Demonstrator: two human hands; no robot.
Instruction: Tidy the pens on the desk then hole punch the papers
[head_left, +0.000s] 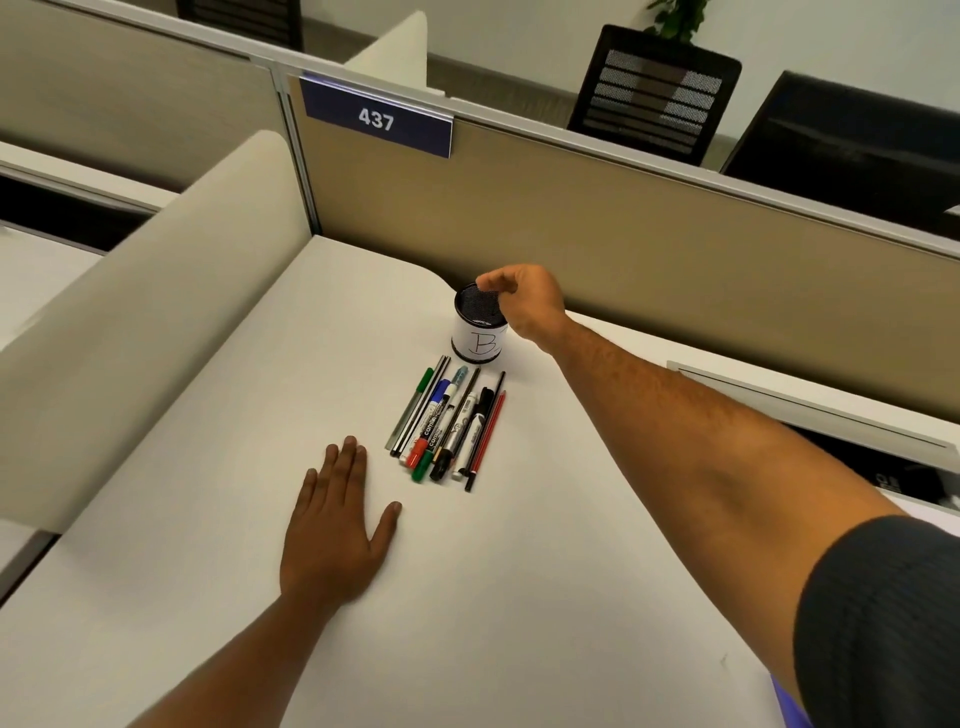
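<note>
My left hand (332, 530) lies flat on the plain white counter (519, 597), nearest to me, its fingers (349, 457) spread and holding nothing. It rests just left of the near ends of the pens, close but not touching. If I slide it carelessly to the right, I could knock the row out of line.

Next out lies the row of mixed pens, markers and pencils (449, 423), side by side and touching, running from near-left to far-right. A red-capped marker and a green-capped one sit at the near end, a thin red pencil along the right edge. They are round and packed loosely, so lifting one from the middle could roll its neighbours apart, I judge.

Beyond them, just clear of their far tips, stands the black mesh pen cup wrapped in white paper marked "B" (478, 332), upright. My right hand (524, 301) is stretched out over it, its fingertips (488, 283) curled together at the far rim; I cannot tell whether they pinch the rim or only touch it. The cup looks light and empty, and my arm is at full reach, so a pull from the top edge could tip it toward the pens.

Behind the cup rises the tan partition. I see no papers or hole punch anywhere.
</note>
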